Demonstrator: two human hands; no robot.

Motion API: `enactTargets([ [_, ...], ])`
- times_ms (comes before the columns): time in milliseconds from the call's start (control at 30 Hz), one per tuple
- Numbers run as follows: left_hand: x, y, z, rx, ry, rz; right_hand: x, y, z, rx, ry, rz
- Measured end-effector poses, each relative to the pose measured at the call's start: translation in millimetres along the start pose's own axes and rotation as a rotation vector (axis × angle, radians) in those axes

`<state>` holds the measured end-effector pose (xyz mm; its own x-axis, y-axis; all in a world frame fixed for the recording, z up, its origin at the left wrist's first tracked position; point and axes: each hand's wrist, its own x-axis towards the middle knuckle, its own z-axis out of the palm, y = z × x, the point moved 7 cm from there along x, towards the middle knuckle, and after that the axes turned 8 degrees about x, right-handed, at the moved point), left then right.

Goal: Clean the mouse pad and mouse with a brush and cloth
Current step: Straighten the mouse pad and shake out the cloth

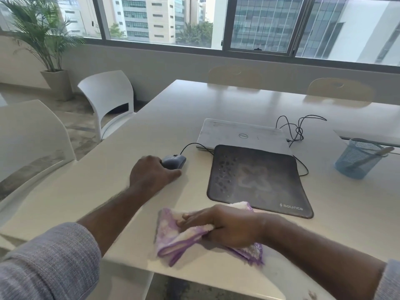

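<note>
The left hand point(151, 172) was down on the white table point(216, 105), cupped over the near end of the grey wired mouse point(175, 161). Its fingers curled around the mouse's left flank and the thumb lay stretched along the table on the near right side, so it was gripping the mouse. Only the far half of the mouse showed; the rest sat hidden under the palm. The mouse lay left of the mouse pad point(257, 178), clear of it, its black cable point(190, 146) running away toward the closed Dell laptop point(240, 133).

The right hand point(225, 226) was low and near, just in front of the pad's near edge, clutching a purple-and-white cloth point(173, 237). Fingers lay together and fairly straight over the top, thumb tucked underneath, pinching a fold between them. The cloth bunched out left and right of the hand, its edges blurred, and its far corner touched or overlapped the pad's near edge; which one was hard to tell.

The dark pad lay flat, its far edge overlapping the laptop, with pale smudges and spots across its surface. At far right stood a blue mesh cup point(355, 159) with a pale handle point(376, 153) leaning out; its lower end was hidden behind the mesh, so whether it was the brush could not be made out.
</note>
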<state>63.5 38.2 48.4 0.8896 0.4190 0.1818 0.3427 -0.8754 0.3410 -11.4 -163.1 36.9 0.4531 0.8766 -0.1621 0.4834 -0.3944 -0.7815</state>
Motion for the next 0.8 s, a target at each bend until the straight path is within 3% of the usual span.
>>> enactTargets([
  [300,-34.3,1.4,4.0,-0.020,0.058,0.004,-34.0,10.7,-1.4,0.144,-0.025,-0.021],
  [500,-66.0,-14.9,-5.9,0.063,0.185,-0.091,-28.8,10.8,-11.2,-0.076,0.098,-0.037],
  [800,-102.0,-24.2,11.4,0.247,-0.022,-0.017,-57.5,22.8,-15.7,0.173,-0.017,-0.079],
])
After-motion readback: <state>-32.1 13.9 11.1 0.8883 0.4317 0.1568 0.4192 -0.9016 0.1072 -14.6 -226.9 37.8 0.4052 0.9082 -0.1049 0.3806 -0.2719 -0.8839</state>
